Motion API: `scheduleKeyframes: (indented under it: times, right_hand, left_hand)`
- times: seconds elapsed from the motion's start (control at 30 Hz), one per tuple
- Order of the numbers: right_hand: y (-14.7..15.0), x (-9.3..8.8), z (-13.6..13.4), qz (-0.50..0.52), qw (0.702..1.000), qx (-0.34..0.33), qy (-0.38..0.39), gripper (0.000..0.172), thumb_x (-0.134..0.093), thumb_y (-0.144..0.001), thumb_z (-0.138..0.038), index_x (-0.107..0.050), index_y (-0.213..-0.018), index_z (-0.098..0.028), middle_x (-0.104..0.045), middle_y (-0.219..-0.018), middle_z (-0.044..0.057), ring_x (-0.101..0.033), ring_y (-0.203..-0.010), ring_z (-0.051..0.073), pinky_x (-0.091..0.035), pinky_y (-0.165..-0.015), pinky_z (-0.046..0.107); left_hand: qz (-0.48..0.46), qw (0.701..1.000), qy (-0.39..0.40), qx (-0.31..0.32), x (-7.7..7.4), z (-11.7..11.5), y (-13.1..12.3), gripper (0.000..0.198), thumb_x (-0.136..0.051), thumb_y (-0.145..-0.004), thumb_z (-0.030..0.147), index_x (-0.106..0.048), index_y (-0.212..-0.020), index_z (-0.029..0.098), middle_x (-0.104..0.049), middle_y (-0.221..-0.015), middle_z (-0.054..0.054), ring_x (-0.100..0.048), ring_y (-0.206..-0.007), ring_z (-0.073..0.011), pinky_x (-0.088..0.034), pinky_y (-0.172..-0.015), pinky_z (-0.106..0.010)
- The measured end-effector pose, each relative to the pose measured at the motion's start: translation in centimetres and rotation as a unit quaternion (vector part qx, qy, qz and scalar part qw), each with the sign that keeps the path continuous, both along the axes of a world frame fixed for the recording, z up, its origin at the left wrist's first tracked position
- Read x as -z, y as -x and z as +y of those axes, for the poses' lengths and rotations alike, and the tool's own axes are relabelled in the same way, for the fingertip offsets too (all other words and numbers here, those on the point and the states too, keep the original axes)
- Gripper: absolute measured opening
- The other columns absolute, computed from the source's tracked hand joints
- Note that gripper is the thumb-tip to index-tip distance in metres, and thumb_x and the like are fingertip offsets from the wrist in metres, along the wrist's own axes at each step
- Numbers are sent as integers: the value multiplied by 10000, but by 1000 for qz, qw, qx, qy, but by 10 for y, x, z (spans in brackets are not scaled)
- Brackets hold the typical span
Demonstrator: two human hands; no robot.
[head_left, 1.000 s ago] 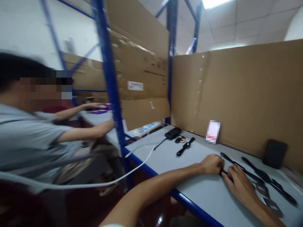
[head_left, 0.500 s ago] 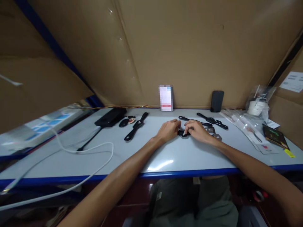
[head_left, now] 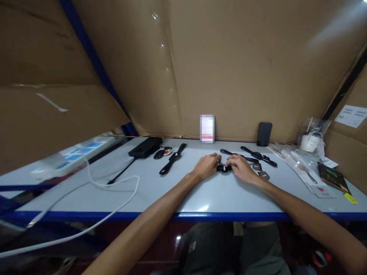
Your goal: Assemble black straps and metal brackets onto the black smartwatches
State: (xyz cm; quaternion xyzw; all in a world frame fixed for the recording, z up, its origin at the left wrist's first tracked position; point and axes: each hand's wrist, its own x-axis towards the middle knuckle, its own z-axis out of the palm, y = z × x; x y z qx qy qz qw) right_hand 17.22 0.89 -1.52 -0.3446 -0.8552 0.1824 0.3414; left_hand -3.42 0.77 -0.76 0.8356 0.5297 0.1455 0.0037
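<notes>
Blk piece: small, dark, glossy, w/ a pale mark on its face; the black piece [head_left: 223,169] lies btwn the two hands, low over the table [head_left: 160,193], a bit R of centre. Exact type n/t be told; ends hidden by fingers.
L hand: the left hand [head_left: 207,166] has fingers curled round the piece's L end, thumb side inward; fingertip detail partly hidden.
R hand: the right hand [head_left: 241,167] has bent fingers grasping the R end from above; pressure can't be told.
Step (judged): two-handed fingertip work on the piece, approx. level w/ the tabletop.
Support: best w/ L hand as the steady anchor, R fingers doing fine work; wrists low so any slip is a short drop.
Force: small, even, along the piece's length; twisting prob. strains a thin part.
Sightline: fingers cover both ends; tilting the face toward the person wd help check alignment.
R-side clearance: grey cards [head_left: 263,175] lie just beside the R hand; R wrist cd nudge them, so move w/ care.
Behind hands: long black strap [head_left: 227,152] lies near, partly hidden by R hand; fingers shd not snag it.
L side: another black strap [head_left: 172,159] on table, well apart from L hand; no obstruction.
Back edge: lit phone [head_left: 207,131] leans agst cardboard [head_left: 229,76]; avoid reaching across it.
</notes>
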Motion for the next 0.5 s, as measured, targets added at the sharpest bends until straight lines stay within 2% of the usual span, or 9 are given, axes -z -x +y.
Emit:
scheduleKeyframes:
  times: [0.1, 0.2, 0.33, 0.5]
  right_hand:
    - [2, -2, -2, -10, 1000, -19, 7, 489, -481, -751, 128, -798, -842, -233, -730, -1046, 35, -637, -1058, 200, -434, -1009, 381]
    - [2, -5, -4, -9, 1000, -9, 8, 473, -471, -752, 135, -790, -790, -212, -739, -1002, 40, -646, -1040, 199, -440, -996, 372]
    - [0, -7, -5, -11, 1000, -17, 9, 512, -474, -752, 139, -803, -892, -228, -738, -1052, 34, -635, -1072, 197, -440, -998, 358]
    - [0, -8, -5, -11, 1000, -15, 16, 503, -453, -784, 141, -794, -884, -215, -734, -1025, 42, -621, -1095, 195, -416, -1028, 380]
  left_hand:
    - [0, 1000, -1, 7, 1, 0, 2, 324, -471, -885, 56, -669, -1067, 238, -695, -1045, -49, -683, -914, -225, -438, -721, -291]
    - [2, 1000, -6, 10, 2, 1, 3, 326, -459, -890, 53, -668, -1063, 234, -693, -1031, -49, -681, -899, -225, -433, -712, -290]
    - [6, 1000, -10, 11, 4, 3, 4, 313, -450, -900, 69, -670, -1047, 236, -693, -1031, -50, -677, -904, -228, -431, -711, -291]
    - [10, 1000, -6, 4, 5, 4, 4, 322, -436, -905, 82, -671, -1063, 235, -694, -1042, -56, -675, -912, -236, -435, -710, -297]
